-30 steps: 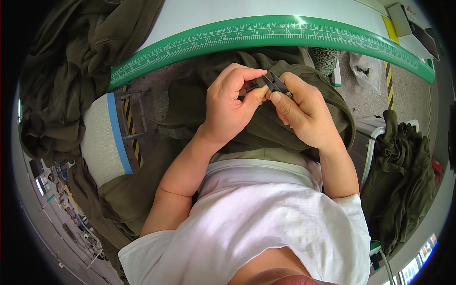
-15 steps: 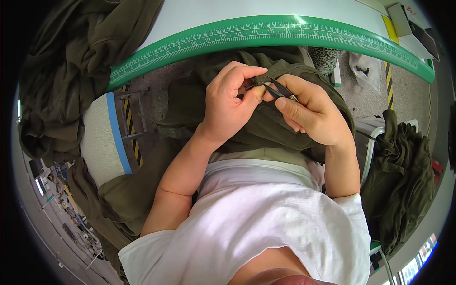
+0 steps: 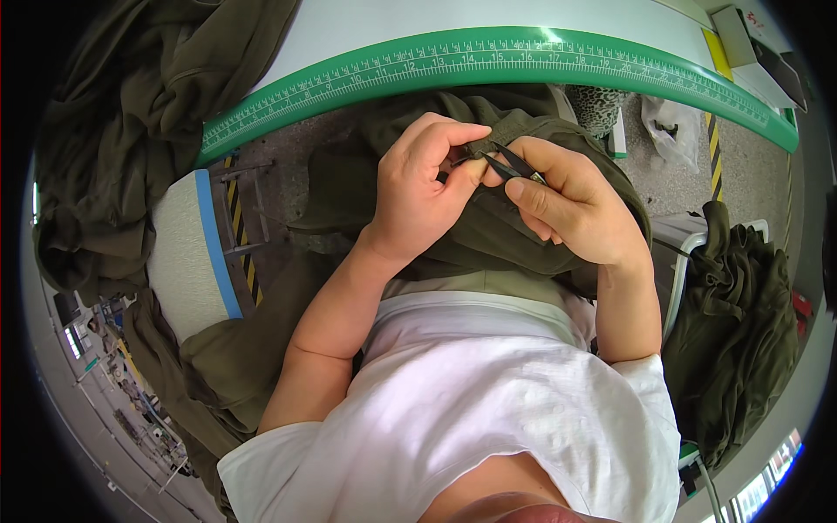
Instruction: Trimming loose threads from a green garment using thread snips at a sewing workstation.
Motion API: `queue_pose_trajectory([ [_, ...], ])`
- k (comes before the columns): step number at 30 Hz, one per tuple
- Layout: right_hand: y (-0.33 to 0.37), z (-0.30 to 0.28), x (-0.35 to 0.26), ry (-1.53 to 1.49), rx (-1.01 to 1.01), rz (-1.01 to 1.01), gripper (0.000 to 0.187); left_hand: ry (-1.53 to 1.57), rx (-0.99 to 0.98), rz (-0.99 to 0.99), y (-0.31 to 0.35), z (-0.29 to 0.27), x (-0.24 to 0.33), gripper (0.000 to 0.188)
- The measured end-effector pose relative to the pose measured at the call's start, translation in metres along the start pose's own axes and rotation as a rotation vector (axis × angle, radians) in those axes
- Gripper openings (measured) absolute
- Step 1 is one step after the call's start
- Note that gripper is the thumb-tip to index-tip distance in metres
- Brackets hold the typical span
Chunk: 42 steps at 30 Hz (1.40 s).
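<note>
Over my lap lies a dark olive garment [image 3: 532, 235]. A small folded part of it is pinched between the thumb and fingers of my left hand [image 3: 427, 179]. Black thread snips [image 3: 514, 166] sit in my closed right hand [image 3: 567, 200], their two pointed blades apart and aimed at the pinched fabric. The blade tips are right beside my left fingertips. Whether the blades touch a thread is too small to tell.
A green ruler-marked table edge [image 3: 497, 59] curves beyond my hands. More olive garments are heaped at the left [image 3: 131, 113] and over a white-framed rack at the right [image 3: 732, 322]. A blue-edged white pad [image 3: 179, 253] is to my left, a clear plastic bag [image 3: 671, 126] on the floor ahead.
The snips' blades have shifted very slightly at the pinched fabric. Both hands otherwise keep the same place and grip.
</note>
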State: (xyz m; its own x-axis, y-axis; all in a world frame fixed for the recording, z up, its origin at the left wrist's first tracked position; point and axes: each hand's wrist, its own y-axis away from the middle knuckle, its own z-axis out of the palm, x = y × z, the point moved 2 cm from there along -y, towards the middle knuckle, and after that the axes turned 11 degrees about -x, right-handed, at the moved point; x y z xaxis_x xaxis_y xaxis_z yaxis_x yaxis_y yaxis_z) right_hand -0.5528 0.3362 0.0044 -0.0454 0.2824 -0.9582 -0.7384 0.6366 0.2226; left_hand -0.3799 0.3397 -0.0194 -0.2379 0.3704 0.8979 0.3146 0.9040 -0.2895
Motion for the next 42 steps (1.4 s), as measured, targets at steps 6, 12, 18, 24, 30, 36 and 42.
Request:
queue_pose_trajectory([
  [6, -0.001, 0.001, 0.001, 0.007, 0.013, 0.016, 0.013, 0.034, 0.0, -0.018, 0.0, 0.001, 0.001, 0.026],
  [12, -0.002, 0.001, 0.003, 0.092, 0.035, -0.024, 0.013, 0.069, -0.002, -0.038, 0.002, 0.0, -0.002, 0.026],
  [18, -0.004, 0.001, 0.004, 0.198, 0.048, -0.096, 0.013, 0.049, -0.025, -0.061, 0.002, -0.001, -0.002, 0.026],
  [24, -0.004, 0.003, 0.009, 0.175, 0.057, -0.088, 0.014, 0.125, -0.017, -0.074, 0.002, 0.001, -0.003, 0.025],
  [30, -0.002, -0.004, 0.0, -0.006, 0.002, -0.038, 0.016, 0.148, 0.007, -0.117, 0.002, 0.0, -0.003, 0.023],
  [36, 0.0, -0.006, -0.001, -0.02, 0.023, -0.011, 0.018, 0.088, 0.004, -0.108, 0.001, 0.001, -0.004, 0.022],
  [42, -0.001, -0.006, -0.002, 0.013, 0.023, 0.002, 0.019, 0.025, 0.006, -0.053, 0.0, 0.001, -0.004, 0.023],
])
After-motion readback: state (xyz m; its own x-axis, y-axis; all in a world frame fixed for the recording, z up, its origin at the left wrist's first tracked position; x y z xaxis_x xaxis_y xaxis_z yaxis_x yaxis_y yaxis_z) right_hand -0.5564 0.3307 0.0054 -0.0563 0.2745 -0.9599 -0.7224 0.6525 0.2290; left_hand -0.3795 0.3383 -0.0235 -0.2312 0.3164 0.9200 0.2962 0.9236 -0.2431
